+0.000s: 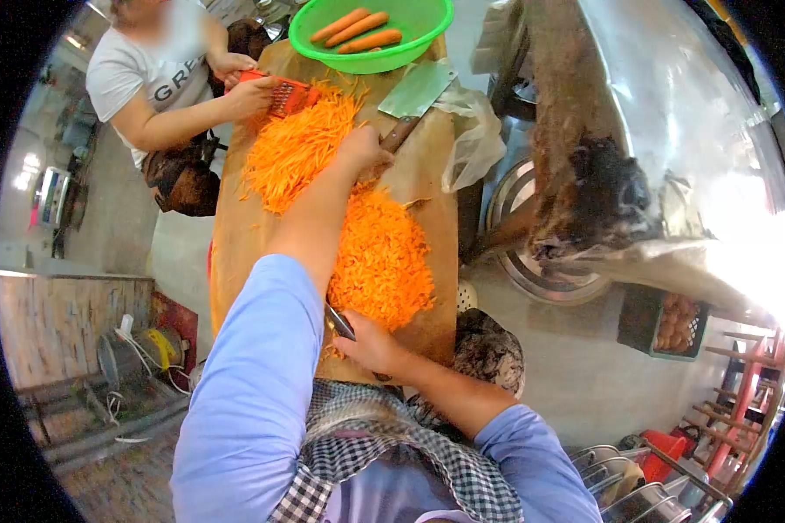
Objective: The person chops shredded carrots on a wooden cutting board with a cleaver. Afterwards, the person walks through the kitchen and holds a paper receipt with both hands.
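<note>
My left hand (366, 155) reaches across the wooden board (244, 253) with curled fingers on shredded carrot, beside the brown handle of a cleaver (419, 90). Long shreds (292, 157) lie to its left. Nearer to me is a heap of chopped carrot (379, 261). My right hand (368, 343), at the heap's near edge, is closed around the dark handle of a knife (340, 322); my left forearm hides most of the blade. Across the board, a co-worker (161, 96) holds a red grater (288, 96) over the long shreds.
A green basin (371, 59) with several whole carrots stands at the board's far end. A clear plastic bag (475, 135) hangs over the right edge. Farther right are a round metal lid (519, 261), a large plastic-covered surface (672, 131) and a dark crate (679, 327).
</note>
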Action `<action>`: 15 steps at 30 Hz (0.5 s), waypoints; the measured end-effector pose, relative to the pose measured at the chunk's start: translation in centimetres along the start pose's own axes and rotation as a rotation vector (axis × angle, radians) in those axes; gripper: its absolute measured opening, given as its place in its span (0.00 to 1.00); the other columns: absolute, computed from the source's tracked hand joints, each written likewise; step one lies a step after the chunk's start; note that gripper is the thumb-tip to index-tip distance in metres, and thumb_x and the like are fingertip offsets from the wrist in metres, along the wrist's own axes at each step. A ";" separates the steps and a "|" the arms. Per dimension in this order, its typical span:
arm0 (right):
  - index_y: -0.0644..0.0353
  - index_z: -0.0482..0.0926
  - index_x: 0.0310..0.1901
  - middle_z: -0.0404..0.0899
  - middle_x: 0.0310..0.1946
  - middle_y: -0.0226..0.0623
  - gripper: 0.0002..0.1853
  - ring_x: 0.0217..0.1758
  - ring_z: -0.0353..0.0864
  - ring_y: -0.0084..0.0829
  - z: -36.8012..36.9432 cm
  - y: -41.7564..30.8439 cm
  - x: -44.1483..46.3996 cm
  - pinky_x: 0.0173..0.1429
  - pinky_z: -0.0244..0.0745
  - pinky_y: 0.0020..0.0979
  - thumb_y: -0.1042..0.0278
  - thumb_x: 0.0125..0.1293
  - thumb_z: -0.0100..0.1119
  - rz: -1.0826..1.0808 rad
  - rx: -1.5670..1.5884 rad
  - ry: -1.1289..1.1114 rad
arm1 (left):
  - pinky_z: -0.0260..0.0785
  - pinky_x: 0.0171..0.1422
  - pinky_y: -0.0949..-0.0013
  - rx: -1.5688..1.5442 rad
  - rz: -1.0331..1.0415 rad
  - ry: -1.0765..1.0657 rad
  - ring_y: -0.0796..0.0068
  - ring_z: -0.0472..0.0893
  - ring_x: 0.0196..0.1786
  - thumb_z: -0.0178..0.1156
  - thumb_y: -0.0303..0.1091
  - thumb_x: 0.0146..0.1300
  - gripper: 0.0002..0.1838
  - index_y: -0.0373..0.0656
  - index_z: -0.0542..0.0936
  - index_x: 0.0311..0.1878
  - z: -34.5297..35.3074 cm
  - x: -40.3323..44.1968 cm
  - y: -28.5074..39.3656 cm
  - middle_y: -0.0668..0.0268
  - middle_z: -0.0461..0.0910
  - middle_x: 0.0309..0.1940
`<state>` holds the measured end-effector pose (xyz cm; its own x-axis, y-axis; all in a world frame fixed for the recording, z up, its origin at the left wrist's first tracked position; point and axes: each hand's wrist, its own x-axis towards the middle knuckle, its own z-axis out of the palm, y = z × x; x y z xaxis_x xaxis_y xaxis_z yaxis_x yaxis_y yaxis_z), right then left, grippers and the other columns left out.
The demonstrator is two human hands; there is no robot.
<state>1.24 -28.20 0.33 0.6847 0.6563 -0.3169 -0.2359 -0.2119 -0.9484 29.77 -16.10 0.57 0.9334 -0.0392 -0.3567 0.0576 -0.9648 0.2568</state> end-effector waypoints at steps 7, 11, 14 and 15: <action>0.63 0.68 0.38 0.66 0.23 0.32 0.12 0.25 0.67 0.26 0.3 -0.5 0.0 0.31 0.67 0.31 0.69 0.59 0.60 0.068 -0.005 -0.037 | 0.72 0.48 0.64 -0.194 0.198 0.072 0.63 0.80 0.43 0.63 0.37 0.57 0.19 0.37 0.78 0.49 -0.5 -4.8 -6.4 0.57 0.81 0.41; 0.64 0.68 0.40 0.66 0.24 0.32 0.12 0.25 0.67 0.25 0.8 -0.1 0.1 0.30 0.66 0.29 0.71 0.58 0.59 -0.017 -0.067 0.003 | 0.70 0.52 0.62 -0.569 0.103 0.209 0.62 0.79 0.47 0.60 0.40 0.61 0.19 0.36 0.78 0.49 1.3 -9.7 -11.5 0.55 0.80 0.43; 0.65 0.68 0.41 0.66 0.23 0.32 0.11 0.24 0.67 0.25 0.6 -0.9 -0.2 0.28 0.67 0.29 0.73 0.57 0.56 0.045 -0.011 -0.018 | 0.70 0.53 0.62 -0.515 0.092 0.362 0.60 0.79 0.46 0.59 0.40 0.61 0.18 0.36 0.78 0.49 3.2 -12.2 -11.8 0.55 0.80 0.42; 0.65 0.67 0.41 0.66 0.23 0.32 0.12 0.23 0.67 0.25 1.0 0.0 0.0 0.27 0.66 0.29 0.73 0.58 0.56 -0.035 -0.042 0.019 | 0.70 0.53 0.61 -0.450 0.096 0.428 0.59 0.79 0.46 0.60 0.40 0.61 0.18 0.37 0.78 0.49 3.1 -12.6 -11.4 0.55 0.80 0.42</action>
<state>0.52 -27.48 0.32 0.7051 0.6502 -0.2828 -0.1822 -0.2193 -0.9585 16.20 -5.39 -0.68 0.9955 0.0776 0.0543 0.0231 -0.7544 0.6560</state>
